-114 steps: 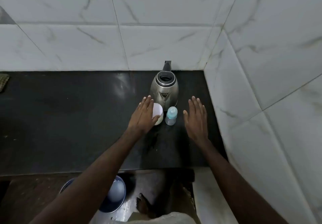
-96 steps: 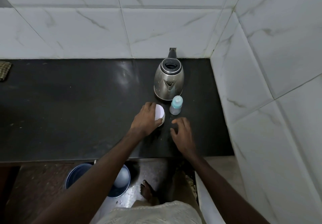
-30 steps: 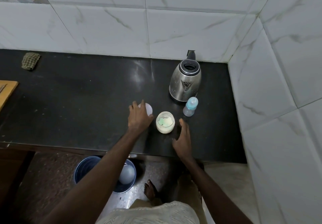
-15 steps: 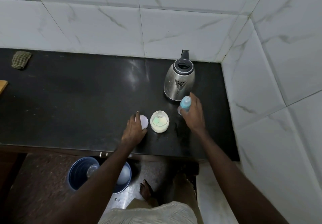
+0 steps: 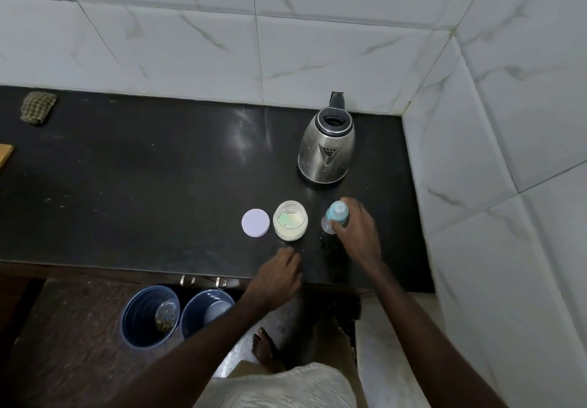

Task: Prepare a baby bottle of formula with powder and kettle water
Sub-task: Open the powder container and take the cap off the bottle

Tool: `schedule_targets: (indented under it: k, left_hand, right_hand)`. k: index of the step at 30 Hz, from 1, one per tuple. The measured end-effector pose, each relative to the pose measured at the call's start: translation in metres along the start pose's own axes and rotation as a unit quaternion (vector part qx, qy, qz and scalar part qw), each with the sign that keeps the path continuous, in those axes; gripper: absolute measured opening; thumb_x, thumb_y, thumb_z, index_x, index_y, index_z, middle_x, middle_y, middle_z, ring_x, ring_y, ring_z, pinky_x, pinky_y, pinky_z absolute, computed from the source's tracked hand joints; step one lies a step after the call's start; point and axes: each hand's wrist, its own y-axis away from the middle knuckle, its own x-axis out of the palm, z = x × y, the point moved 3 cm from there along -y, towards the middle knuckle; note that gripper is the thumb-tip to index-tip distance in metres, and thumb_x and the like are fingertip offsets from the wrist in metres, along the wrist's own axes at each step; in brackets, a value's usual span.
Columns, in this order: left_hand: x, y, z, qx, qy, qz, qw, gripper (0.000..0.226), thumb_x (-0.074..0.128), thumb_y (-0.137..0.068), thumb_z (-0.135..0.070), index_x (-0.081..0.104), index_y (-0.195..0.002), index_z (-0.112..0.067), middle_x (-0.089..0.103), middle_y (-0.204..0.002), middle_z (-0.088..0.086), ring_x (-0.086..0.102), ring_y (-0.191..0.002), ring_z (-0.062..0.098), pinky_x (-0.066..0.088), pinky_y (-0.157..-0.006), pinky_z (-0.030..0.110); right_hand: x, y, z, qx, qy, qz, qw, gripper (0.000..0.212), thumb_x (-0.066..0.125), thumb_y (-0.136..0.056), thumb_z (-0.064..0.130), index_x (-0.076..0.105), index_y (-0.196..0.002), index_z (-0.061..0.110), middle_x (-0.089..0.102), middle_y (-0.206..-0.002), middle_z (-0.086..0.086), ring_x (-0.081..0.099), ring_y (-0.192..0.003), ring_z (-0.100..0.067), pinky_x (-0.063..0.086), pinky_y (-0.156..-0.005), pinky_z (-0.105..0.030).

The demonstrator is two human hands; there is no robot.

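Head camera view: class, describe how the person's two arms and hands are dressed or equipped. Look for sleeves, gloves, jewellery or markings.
Both forearms are bare, with no sleeves in view. The left hand and right hand wear no gloves. No rings, watch, bands or markings are visible on either hand or wrist.

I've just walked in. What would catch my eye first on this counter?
Probably the shiny steel kettle standing at the back right of the black counter, near the tiled corner. In front of it, the right hand grips a small blue-capped baby bottle, beside an open jar of pale powder and its lilac lid.
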Motion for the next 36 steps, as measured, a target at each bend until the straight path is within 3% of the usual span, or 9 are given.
schedule_targets:
  k: [4, 9, 13, 15, 20, 23, 27, 31, 36]
  left_hand:
    - [0.005, -0.03, -0.034, -0.057, 0.136, 0.06, 0.987, 0.068, 0.057, -0.094, -0.033, 0.036, -0.155, -0.009, 0.039, -0.152, 0.011, 0.045, -0.136, 0.028, 0.05, -0.104, 0.043]
    - [0.019, -0.066, -0.059, -0.191, 0.32, 0.015, 0.928, 0.096, 0.069, -0.092, -0.03, 0.01, -0.164, -0.003, 0.013, -0.171, 0.01, 0.016, -0.158, 0.02, 0.02, -0.124, 0.027]
    - [0.018, -0.089, -0.059, -0.243, 0.375, -0.094, 0.89, 0.071, 0.054, -0.093, -0.044, 0.04, -0.151, -0.004, 0.048, -0.152, 0.009, 0.047, -0.142, 0.021, 0.038, -0.12, 0.037]
    - [0.016, -0.098, -0.057, -0.243, 0.36, -0.144, 0.889, 0.05, 0.05, -0.094, -0.043, 0.056, -0.129, -0.007, 0.063, -0.126, 0.005, 0.062, -0.118, 0.022, 0.05, -0.102, 0.046]
    - [0.014, -0.104, -0.053, -0.273, 0.373, -0.175, 0.869, 0.029, 0.054, -0.092, -0.04, 0.064, -0.106, -0.016, 0.07, -0.099, -0.005, 0.067, -0.089, 0.012, 0.055, -0.081, 0.04]
    - [0.011, -0.107, -0.051, -0.295, 0.344, -0.164, 0.876, 0.044, 0.051, -0.088, -0.052, 0.068, -0.108, -0.016, 0.073, -0.1, -0.004, 0.064, -0.087, 0.007, 0.047, -0.078, 0.023]
    - [0.015, -0.109, -0.049, -0.298, 0.35, -0.142, 0.877, 0.028, 0.076, -0.09, -0.034, 0.07, -0.112, -0.019, 0.075, -0.102, -0.002, 0.072, -0.096, 0.015, 0.057, -0.087, 0.036]
    - [0.005, -0.107, -0.052, -0.288, 0.399, -0.159, 0.856, 0.035, 0.084, -0.084, -0.026, 0.071, -0.117, -0.021, 0.074, -0.109, -0.008, 0.071, -0.102, 0.009, 0.054, -0.092, 0.024]
    - [0.006, -0.111, -0.049, -0.308, 0.336, -0.109, 0.883, 0.034, 0.071, -0.082, -0.036, 0.07, -0.111, -0.017, 0.077, -0.098, 0.002, 0.073, -0.093, 0.025, 0.056, -0.081, 0.042]
  right_hand:
    - [0.0, 0.02, -0.003, 0.012, 0.01, 0.006, 1.0, 0.056, 0.079, -0.084, 0.025, 0.059, -0.135, 0.015, 0.065, -0.13, -0.007, 0.062, -0.12, -0.027, 0.052, -0.099, -0.041]
    - [-0.001, 0.029, 0.001, -0.008, 0.057, 0.01, 0.998, 0.068, 0.076, -0.087, 0.04, 0.052, -0.145, 0.013, 0.059, -0.139, -0.009, 0.058, -0.127, -0.027, 0.051, -0.104, -0.046]
    - [-0.005, 0.027, 0.006, -0.016, 0.08, -0.01, 0.997, 0.063, 0.073, -0.086, 0.04, 0.056, -0.142, 0.015, 0.058, -0.136, -0.007, 0.06, -0.122, -0.026, 0.055, -0.098, -0.045]
    - [-0.008, 0.024, 0.009, -0.028, 0.094, -0.013, 0.995, 0.055, 0.072, -0.086, 0.04, 0.061, -0.135, 0.018, 0.06, -0.13, -0.003, 0.063, -0.116, -0.025, 0.056, -0.092, -0.042]
    - [-0.01, 0.014, 0.01, -0.053, 0.096, 0.024, 0.994, 0.051, 0.074, -0.088, 0.036, 0.062, -0.133, 0.016, 0.062, -0.128, -0.003, 0.06, -0.117, -0.022, 0.053, -0.094, -0.039]
    - [-0.012, 0.007, 0.004, -0.112, 0.116, 0.061, 0.985, 0.052, 0.072, -0.091, 0.032, 0.063, -0.135, 0.006, 0.064, -0.131, -0.011, 0.061, -0.119, -0.029, 0.05, -0.1, -0.04]
    - [-0.02, -0.007, -0.006, -0.179, 0.114, 0.117, 0.97, 0.058, 0.057, -0.093, 0.036, 0.063, -0.136, -0.003, 0.065, -0.135, -0.02, 0.063, -0.122, -0.037, 0.049, -0.107, -0.047]
    - [-0.025, -0.015, -0.002, -0.188, 0.146, 0.195, 0.952, 0.059, 0.067, -0.096, 0.018, 0.05, -0.153, 0.011, 0.051, -0.154, -0.012, 0.049, -0.14, -0.03, 0.042, -0.115, -0.047]
    - [-0.019, -0.011, 0.006, -0.131, 0.196, 0.143, 0.961, 0.067, 0.073, -0.092, 0.043, 0.051, -0.149, 0.018, 0.052, -0.146, -0.004, 0.051, -0.131, -0.024, 0.051, -0.101, -0.047]
